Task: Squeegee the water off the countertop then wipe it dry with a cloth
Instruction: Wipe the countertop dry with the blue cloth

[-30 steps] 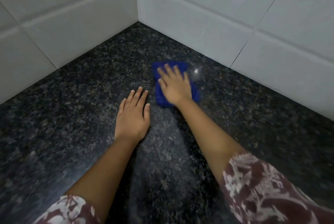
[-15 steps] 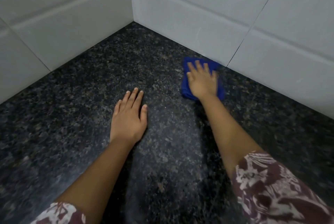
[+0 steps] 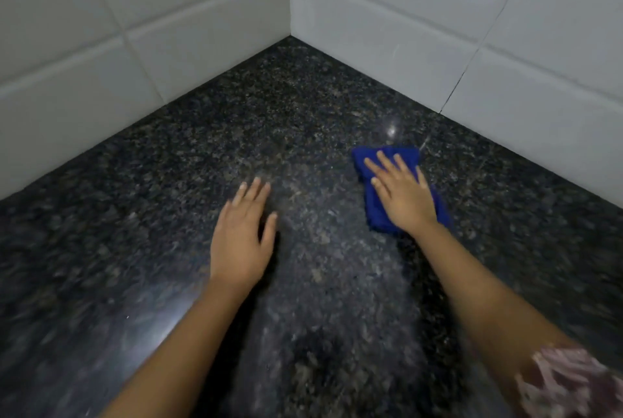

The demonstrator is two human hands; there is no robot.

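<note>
A folded blue cloth [image 3: 374, 212] lies on the dark speckled granite countertop [image 3: 168, 181], a little in from the right wall. My right hand [image 3: 401, 193] presses flat on top of the cloth, fingers spread, and covers most of it. My left hand [image 3: 244, 232] rests flat on the bare stone to the left of the cloth, fingers together, holding nothing. A small shiny wet spot [image 3: 392, 130] glints just beyond the cloth. No squeegee is in view.
White tiled walls [image 3: 387, 29] meet in a corner [image 3: 290, 35] at the back of the counter and close it in on the left and right. A patterned sleeve [image 3: 569, 384] shows at the lower right.
My right hand slid the cloth right toward the wall, then drew it back from the wall toward me. The left hand stayed flat in place. The view shifted left.
</note>
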